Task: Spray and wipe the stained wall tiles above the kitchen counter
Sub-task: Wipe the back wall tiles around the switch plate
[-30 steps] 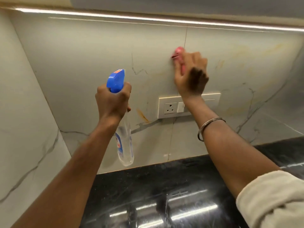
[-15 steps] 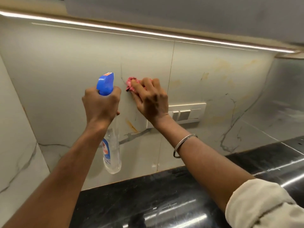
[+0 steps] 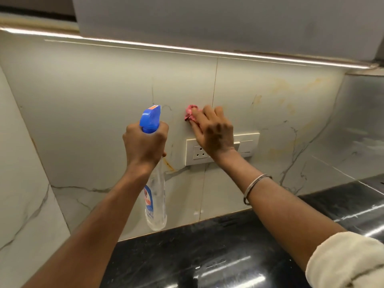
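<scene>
Wall tiles (image 3: 104, 100), pale with grey veins, fill the stretch between counter and cabinet, and from where I stand everything lines up toward them. Closest is a rolled cream sleeve (image 3: 342, 258) on the right arm, then the glossy black counter (image 3: 207, 256) under both forearms. A thin metal bangle (image 3: 254, 187) sits on the right wrist. The left hand (image 3: 145, 145) is wrapped tight round the neck of a clear spray bottle (image 3: 155, 200), its blue trigger head up and aimed at the wall. Just beside it, the right hand (image 3: 214, 134) has its fingers bent over a bunched pink cloth (image 3: 191, 113), pressing it onto the tile just left of a vertical joint. That hand covers part of a white switch panel (image 3: 248, 144). An orange streak (image 3: 169, 165) runs down the tile near the panel's lower left corner, and faint yellow blotches (image 3: 291, 104) spread over the right-hand tile. A light strip (image 3: 187, 48) glows along the top, under the grey cabinet (image 3: 207, 21).
</scene>
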